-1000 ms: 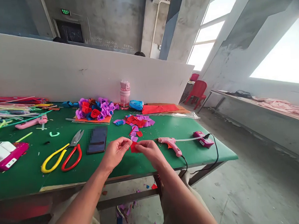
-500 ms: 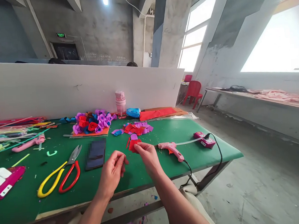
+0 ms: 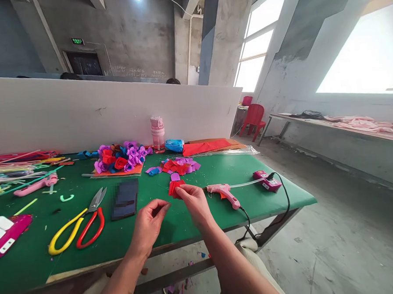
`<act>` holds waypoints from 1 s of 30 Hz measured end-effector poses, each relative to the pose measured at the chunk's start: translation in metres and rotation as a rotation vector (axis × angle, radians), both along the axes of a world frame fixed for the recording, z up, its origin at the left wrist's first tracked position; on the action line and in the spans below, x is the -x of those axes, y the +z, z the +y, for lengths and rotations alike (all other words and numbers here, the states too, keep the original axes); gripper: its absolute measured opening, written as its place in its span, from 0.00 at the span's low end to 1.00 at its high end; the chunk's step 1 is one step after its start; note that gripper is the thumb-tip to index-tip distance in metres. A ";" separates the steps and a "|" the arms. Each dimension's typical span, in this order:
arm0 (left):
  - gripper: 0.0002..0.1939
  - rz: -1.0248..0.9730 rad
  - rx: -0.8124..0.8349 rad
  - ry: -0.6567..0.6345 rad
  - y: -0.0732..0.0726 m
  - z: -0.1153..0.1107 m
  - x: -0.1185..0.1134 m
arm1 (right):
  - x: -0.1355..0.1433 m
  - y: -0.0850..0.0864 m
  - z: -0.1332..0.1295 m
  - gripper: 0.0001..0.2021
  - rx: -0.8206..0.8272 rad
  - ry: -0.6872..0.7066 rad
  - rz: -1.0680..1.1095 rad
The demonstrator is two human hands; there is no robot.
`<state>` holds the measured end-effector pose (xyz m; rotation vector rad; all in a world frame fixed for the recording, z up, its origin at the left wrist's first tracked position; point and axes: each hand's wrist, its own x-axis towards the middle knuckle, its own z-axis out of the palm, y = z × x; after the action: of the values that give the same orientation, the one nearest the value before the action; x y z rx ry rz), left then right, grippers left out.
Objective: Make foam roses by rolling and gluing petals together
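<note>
My right hand pinches a piece of red crepe paper between thumb and fingertips, just above the green tabletop. To its left, my left hand has thumb and forefinger brought together; whatever may be between them is too small to make out. A purple paper petal lies just beyond the red piece. Farther back is a loose pile of red, purple and blue petals. A pink glue gun rests on the table right of my right hand.
Yellow-and-red-handled scissors and a dark phone lie to the left. Paper flowers are heaped behind them. A pink bottle stands against the white board. The glue gun's cord runs past the power strip at the right edge.
My left hand's curled fingers have shifted, with thumb and forefinger now reaching a little rightward. The thin red strip seen left of the red piece no longer shows separately. My right hand keeps its pinch.
</note>
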<state>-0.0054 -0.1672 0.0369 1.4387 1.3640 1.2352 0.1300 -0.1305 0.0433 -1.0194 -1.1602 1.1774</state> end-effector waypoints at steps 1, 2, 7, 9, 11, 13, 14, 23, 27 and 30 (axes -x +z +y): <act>0.16 0.000 -0.001 0.005 0.000 0.000 0.000 | 0.000 0.001 0.000 0.12 0.001 0.003 0.008; 0.17 0.000 -0.008 0.012 0.000 0.000 -0.001 | 0.000 0.001 -0.001 0.12 0.001 0.002 0.016; 0.18 -0.039 0.004 0.033 0.000 0.000 -0.001 | -0.001 -0.001 -0.001 0.12 0.002 -0.015 0.031; 0.18 -0.065 0.034 0.017 0.000 0.000 -0.002 | -0.001 -0.002 0.000 0.13 0.001 -0.014 0.037; 0.18 -0.090 0.051 -0.001 0.000 0.000 -0.002 | -0.001 -0.003 0.000 0.13 -0.002 -0.009 0.054; 0.17 -0.114 0.060 -0.011 -0.001 0.000 -0.002 | -0.001 -0.002 0.000 0.12 -0.006 -0.004 0.067; 0.17 -0.124 0.064 -0.015 -0.001 0.000 -0.002 | -0.001 -0.002 0.000 0.12 -0.008 -0.003 0.071; 0.16 -0.146 0.097 -0.017 0.000 0.000 -0.002 | -0.001 -0.002 -0.003 0.12 -0.016 0.022 0.090; 0.16 -0.152 0.100 -0.011 0.002 -0.001 -0.002 | 0.000 -0.001 -0.003 0.12 -0.021 0.034 0.101; 0.16 -0.156 0.103 -0.008 0.002 -0.001 -0.002 | 0.000 0.000 -0.005 0.12 -0.024 0.053 0.126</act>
<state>-0.0033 -0.1683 0.0386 1.2496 1.2959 1.2276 0.1299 -0.1351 0.0435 -0.8882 -1.1050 1.2481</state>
